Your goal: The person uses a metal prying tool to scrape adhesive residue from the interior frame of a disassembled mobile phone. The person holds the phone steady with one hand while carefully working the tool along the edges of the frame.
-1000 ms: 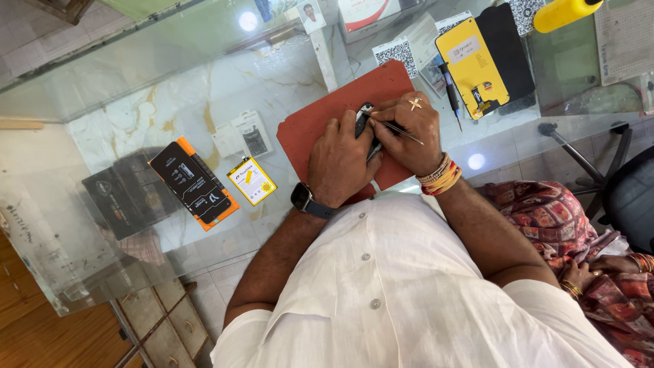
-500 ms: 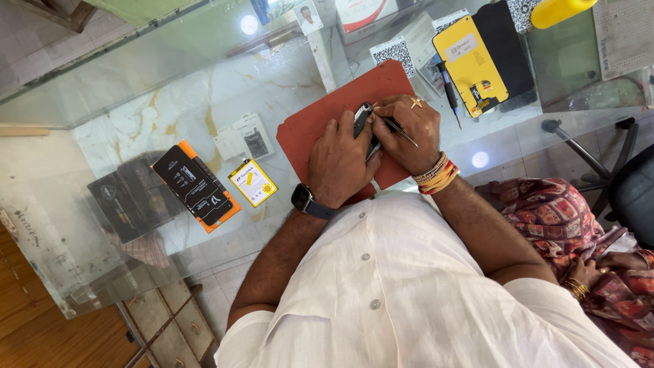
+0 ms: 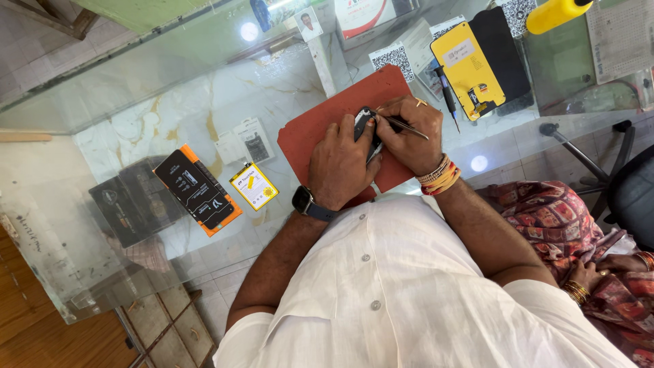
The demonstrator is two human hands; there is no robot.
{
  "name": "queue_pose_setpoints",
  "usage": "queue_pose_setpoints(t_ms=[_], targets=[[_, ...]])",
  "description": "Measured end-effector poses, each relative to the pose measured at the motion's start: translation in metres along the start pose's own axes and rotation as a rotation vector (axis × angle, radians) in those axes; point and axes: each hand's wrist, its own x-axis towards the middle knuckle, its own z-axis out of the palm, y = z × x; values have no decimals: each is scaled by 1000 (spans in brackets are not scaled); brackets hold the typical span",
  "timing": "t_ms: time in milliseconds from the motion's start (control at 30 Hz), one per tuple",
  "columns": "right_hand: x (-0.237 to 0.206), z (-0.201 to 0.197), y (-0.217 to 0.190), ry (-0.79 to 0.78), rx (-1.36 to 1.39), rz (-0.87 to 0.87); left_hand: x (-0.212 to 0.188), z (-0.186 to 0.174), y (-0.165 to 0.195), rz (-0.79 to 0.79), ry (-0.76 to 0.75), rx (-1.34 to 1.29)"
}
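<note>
Phone: small dark handset (image 3: pixel 364 126), glossy, lying on the red mat between both hands.
Left hand: left hand (image 3: pixel 338 163) cups the phone's near side, fingers curled on it.
Right hand: right hand (image 3: pixel 412 133) pinches a thin metal tool (image 3: pixel 407 127), probably tweezers, tip at the phone.
Mat: red mat (image 3: pixel 320 129), matte, rectangular.
Worktop: glass worktop (image 3: pixel 170 102), reflective.
Nearby: yellow flat box (image 3: pixel 466 68); orange-edged black pack (image 3: pixel 197 191).
</note>
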Motion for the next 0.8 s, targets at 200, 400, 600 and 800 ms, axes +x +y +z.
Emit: queue_pose_setpoints(t_ms=[200, 400, 600, 800], targets=[[3, 3, 0, -11, 54, 28, 0, 0, 0, -5, -11, -4], [6, 7, 1, 4, 15, 115, 0, 1, -1, 6, -3, -1], [8, 12, 7, 42, -32, 118, 0, 0, -1, 7, 4, 0], [2, 7, 8, 45, 11, 159, -2, 0, -1, -2, 25, 2]])
